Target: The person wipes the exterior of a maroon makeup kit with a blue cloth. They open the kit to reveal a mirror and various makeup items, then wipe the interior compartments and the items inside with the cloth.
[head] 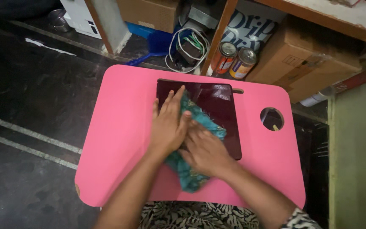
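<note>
Both hands are pressing flat on a teal patterned cloth (195, 140), left hand (169, 123) fingers spread, right hand (204, 150) fingers together. The cloth is lying across a dark maroon panel (221, 106) on a pink lap table (119, 127). Two tin cans (234, 59) and cardboard boxes (310, 63) are crowding the shelf beyond.

Head view, looking steeply down, close over pink lap table (119, 140)

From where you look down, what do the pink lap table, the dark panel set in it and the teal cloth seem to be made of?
Pink lap table: probably painted or laminated board, smooth and matte, with an even colour and cleanly cut round hole.
Dark panel: glossy, likely plastic or acrylic, since it mirrors light.
Teal cloth: soft woven fabric, patterned and rumpled, pressed flat under the left hand and right hand.
</note>
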